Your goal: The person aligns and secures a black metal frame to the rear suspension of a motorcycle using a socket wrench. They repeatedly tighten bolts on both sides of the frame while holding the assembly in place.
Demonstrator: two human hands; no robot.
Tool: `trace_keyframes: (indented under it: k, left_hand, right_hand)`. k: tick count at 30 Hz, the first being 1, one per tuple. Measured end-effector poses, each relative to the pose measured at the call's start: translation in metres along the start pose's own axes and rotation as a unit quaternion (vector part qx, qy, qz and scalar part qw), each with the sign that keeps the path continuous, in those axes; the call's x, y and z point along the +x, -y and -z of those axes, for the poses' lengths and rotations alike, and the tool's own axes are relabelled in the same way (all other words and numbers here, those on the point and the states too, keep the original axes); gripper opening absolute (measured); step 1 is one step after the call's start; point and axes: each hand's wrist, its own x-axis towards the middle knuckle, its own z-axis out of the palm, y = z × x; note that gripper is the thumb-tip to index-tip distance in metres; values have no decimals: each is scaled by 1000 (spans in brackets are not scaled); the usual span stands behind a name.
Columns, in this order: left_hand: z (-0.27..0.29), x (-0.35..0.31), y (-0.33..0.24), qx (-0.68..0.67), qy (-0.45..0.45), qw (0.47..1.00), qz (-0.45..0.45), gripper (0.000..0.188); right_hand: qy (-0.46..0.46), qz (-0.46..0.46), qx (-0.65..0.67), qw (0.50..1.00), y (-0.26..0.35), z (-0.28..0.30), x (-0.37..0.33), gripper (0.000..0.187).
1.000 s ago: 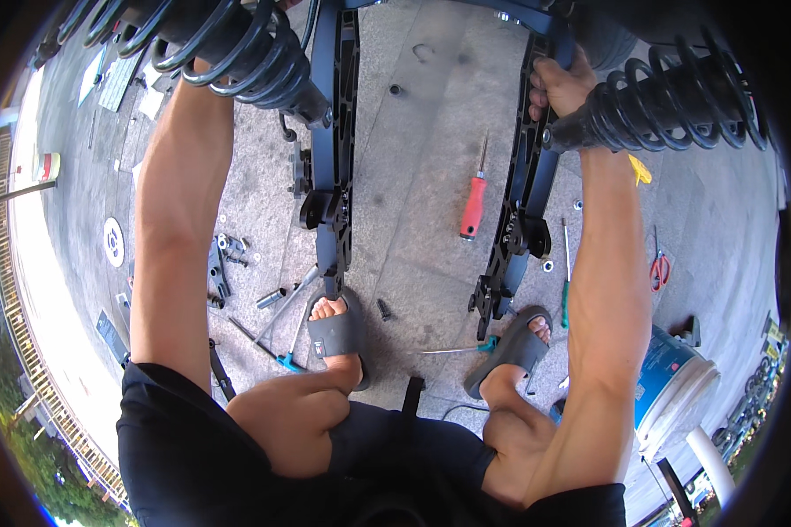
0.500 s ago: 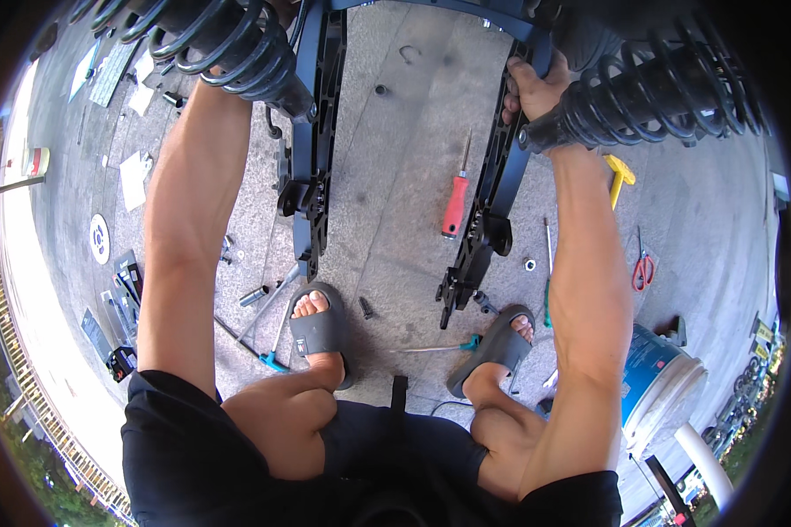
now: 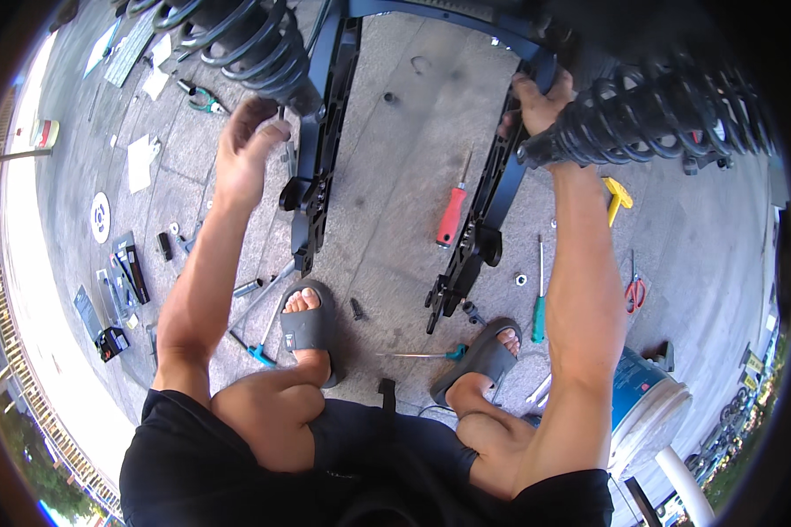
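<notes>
A dark metal frame (image 3: 431, 12) with two long perforated arms runs across the upper middle. Up beside its left arm (image 3: 314, 167), my left hand (image 3: 244, 158) is just below the lower end of a black coil-spring shock absorber (image 3: 246, 53). Its fingers are bent together and a little blurred; what is between them I cannot make out. My right hand (image 3: 540, 107) is wrapped round the upper part of the frame's right arm (image 3: 504, 180), behind the end of a second coil-spring shock absorber (image 3: 655, 114). That hand's fingertips are partly hidden.
Between the frame arms lies a red-handled screwdriver (image 3: 453, 215). Near my feet are blue-handled T-wrenches (image 3: 261, 356). At right are a green screwdriver (image 3: 539, 318), yellow-handled tool (image 3: 618, 200), red-handled scissors (image 3: 634, 294) and a blue-white bucket (image 3: 642, 400). Green-handled pliers (image 3: 204, 101) lie upper left.
My left hand has come back from behind the left shock absorber toward me and now shows. The right hand stays on the frame arm. The view has shifted slightly.
</notes>
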Motion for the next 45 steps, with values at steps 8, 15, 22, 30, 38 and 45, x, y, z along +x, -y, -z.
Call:
trace_keyframes:
  k: [8,15,22,30,38,45]
  left_hand:
    - [-30,-1,2,73,104,978,167,63]
    - [-25,-1,5,31,106,981,160,63]
    - [-29,7,-1,30,120,978,169,56]
    - [-29,8,-13,78,112,974,183,41]
    - [-23,9,-20,67,124,972,187,43]
    - [-20,9,-26,66,126,970,198,38]
  right_hand:
    - [-22,73,-217,973,-4,13,23,46]
    - [-69,261,-356,895,-2,28,65,76]
    - [-49,242,-327,912,2,26,54,78]
    - [-66,267,-326,905,2,24,56,67]
    - [-39,166,-137,976,-13,10,54,70]
    - [-66,183,-141,971,-5,5,52,71]
